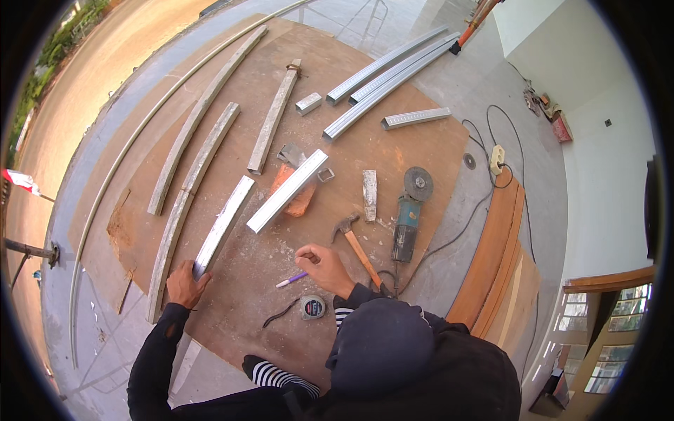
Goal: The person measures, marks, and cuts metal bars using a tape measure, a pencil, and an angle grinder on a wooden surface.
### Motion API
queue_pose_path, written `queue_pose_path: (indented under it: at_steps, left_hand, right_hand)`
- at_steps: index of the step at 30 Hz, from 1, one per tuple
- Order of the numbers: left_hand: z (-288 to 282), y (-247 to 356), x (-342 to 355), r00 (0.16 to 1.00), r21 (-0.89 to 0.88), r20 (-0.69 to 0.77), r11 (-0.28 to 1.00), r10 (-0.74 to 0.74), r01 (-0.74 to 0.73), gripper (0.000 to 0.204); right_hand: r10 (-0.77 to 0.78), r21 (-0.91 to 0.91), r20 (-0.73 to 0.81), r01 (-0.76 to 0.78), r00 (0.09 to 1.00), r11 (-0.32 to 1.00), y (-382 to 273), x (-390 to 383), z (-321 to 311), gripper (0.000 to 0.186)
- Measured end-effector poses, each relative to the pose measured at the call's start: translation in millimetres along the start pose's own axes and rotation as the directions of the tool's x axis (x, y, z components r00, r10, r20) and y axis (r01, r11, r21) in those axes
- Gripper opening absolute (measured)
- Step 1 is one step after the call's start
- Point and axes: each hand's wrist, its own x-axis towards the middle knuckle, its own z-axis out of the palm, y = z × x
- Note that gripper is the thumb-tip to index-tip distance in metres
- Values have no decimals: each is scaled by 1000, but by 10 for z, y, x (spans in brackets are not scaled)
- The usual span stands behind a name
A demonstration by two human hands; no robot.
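Left hand (185,284), lower left of centre: fingers closed on the near end of a silver bar (223,223), which slants up toward the middle of the frame over a brown board (235,309). Right hand (328,271), at centre: fingers curled; whether it grips anything cannot be told. A purple pen (291,279) lies just beside it, with a tape measure (312,306) below.

Surroundings: a white bar (284,193) rests across a brick (300,201) beyond both hands. Immediately right of the right hand, a hammer (361,254) and a grinder (407,221) obstruct that side; a cord (456,242) runs along it to the right. Two long stained bars (200,158) flank the silver bar at left. Metal channels (393,81) lie at upper centre, planks (484,274) at lower right.
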Motion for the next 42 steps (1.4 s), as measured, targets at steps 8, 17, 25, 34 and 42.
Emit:
queue_pose_path:
  at_steps: [8,17,25,34,42]
  left_hand:
    - [-1050,1516,305,977,-393,-132,896,169,-208,50]
    - [-1098,1961,379,947,-583,-35,763,319,-278,62]
    - [-698,192,-139,746,-586,606,789,276,184,67]
    - [-298,362,-498,666,-569,683,790,299,229,64]
    - [-473,855,-345,929,-699,300,712,216,61,49]
  right_hand:
    - [-10,106,743,-102,670,989,-60,-287,873,55]
    - [-120,578,435,-174,892,798,-602,64,1004,65]
    - [75,816,-205,128,976,564,-665,1361,-573,47]
    - [31,792,-406,334,914,511,-653,2388,-1833,55]
    - [167,892,-229,138,959,430,-310,1732,-1103,52]
